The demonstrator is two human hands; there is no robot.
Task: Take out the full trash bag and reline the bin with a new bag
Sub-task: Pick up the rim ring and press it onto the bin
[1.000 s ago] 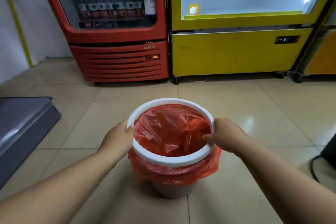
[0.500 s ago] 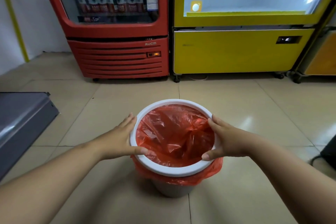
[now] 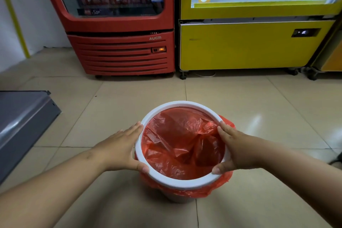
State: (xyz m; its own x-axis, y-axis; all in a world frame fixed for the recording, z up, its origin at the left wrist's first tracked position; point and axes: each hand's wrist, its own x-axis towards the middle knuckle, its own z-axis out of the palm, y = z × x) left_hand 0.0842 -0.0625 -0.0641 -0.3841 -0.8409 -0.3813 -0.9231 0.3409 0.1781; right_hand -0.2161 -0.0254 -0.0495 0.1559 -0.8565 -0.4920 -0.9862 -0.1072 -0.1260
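Head view: bin [image 3: 177, 197] stands on the tiled floor [image 3: 259, 109] between both hands, red bag [image 3: 181, 146] lining it, bag edge folded out under the white rim ring [image 3: 177, 104]. Left hand [image 3: 121, 149] and right hand [image 3: 236, 151] lie open, fingers spread flat against opposite sides of the ring, thumbs on its near edge. Red fridge [image 3: 120, 24] and yellow fridge [image 3: 255, 42] stand well behind.

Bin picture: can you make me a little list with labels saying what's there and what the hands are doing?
bin: small round bin on the tiled floor
ring: white plastic ring on the bin's top
bag: red plastic bag lining the bin, edge hanging out under the ring
left hand: left hand flat on the ring's left side
right hand: right hand flat on the ring's right side
behind: red drinks fridge, yellow cabinet
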